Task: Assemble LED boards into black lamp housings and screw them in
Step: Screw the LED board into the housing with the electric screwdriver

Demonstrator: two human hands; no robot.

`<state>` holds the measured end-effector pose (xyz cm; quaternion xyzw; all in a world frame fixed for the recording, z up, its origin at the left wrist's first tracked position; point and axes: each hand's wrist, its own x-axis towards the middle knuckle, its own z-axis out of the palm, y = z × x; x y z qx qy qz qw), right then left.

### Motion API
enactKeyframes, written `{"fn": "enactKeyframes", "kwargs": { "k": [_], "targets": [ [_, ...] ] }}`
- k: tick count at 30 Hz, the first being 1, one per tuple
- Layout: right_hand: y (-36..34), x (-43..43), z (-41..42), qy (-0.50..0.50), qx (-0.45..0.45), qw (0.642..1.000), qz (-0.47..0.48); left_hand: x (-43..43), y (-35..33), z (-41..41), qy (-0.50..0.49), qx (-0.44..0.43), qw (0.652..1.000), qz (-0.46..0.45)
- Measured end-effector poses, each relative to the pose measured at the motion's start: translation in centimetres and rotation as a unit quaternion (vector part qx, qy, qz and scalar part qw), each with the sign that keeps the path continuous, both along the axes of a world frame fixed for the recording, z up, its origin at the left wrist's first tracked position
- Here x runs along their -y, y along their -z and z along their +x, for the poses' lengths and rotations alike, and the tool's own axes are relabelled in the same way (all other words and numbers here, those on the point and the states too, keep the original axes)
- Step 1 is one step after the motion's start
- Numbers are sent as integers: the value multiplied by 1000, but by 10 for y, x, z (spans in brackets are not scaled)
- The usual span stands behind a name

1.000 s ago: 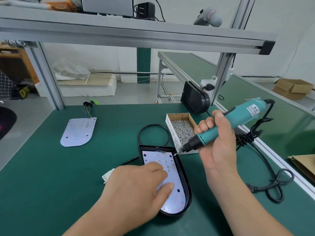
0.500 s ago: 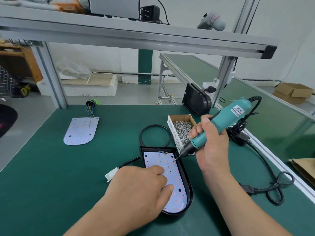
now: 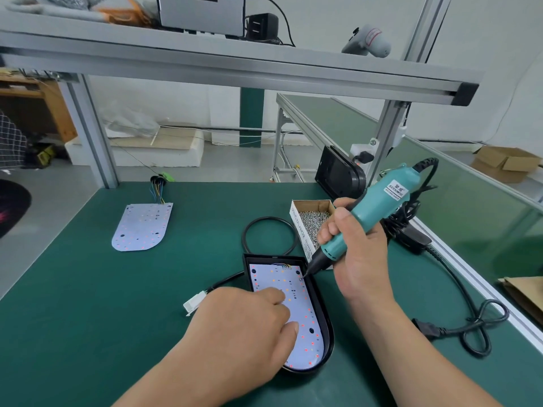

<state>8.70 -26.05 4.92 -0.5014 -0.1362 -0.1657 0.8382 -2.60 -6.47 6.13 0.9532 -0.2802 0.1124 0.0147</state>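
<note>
A black lamp housing (image 3: 325, 324) lies on the green mat with a white LED board (image 3: 305, 312) seated inside it. My left hand (image 3: 249, 324) presses down on the board with its fingertips. A teal electric screwdriver (image 3: 367, 212) is gripped in my right hand (image 3: 355, 254), and its tip touches the board's upper right corner. A second LED board (image 3: 142, 226) with coloured wires lies loose at the far left. Another black housing (image 3: 340, 174) leans upright at the back right.
An open cardboard box of small screws (image 3: 311, 221) sits just behind the housing. A black cable loop (image 3: 269, 235) and a white connector (image 3: 195, 302) lie beside it. The screwdriver's power cord (image 3: 476, 327) coils at the right edge. An aluminium shelf frame (image 3: 235, 66) spans overhead.
My right hand has brought the screwdriver down and leftward from above the screw box until its tip meets the board's upper right corner. My left hand stays pressed on the board.
</note>
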Motion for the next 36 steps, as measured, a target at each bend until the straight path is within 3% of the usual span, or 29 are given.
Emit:
{"fn": "enactKeyframes", "kwargs": {
  "k": [6,9,16,27,36],
  "targets": [
    [-5,-4,-1,-34,13,999,-40,0,-2,3,17,2,997,72],
    [-5,-3,0,-58,5,998,-34,0,2,3,13,-1,1000,16],
    [-5,1,-3,-103,9,994,-34,-1,0,3,-13,-10,999,40],
    [-13,1,-16,-73,61,989,-114,-1,6,5,-10,-20,1000,18],
    [-14,0,-20,-65,72,989,-113,0,10,7,8,3,1000,1]
  ]
}}
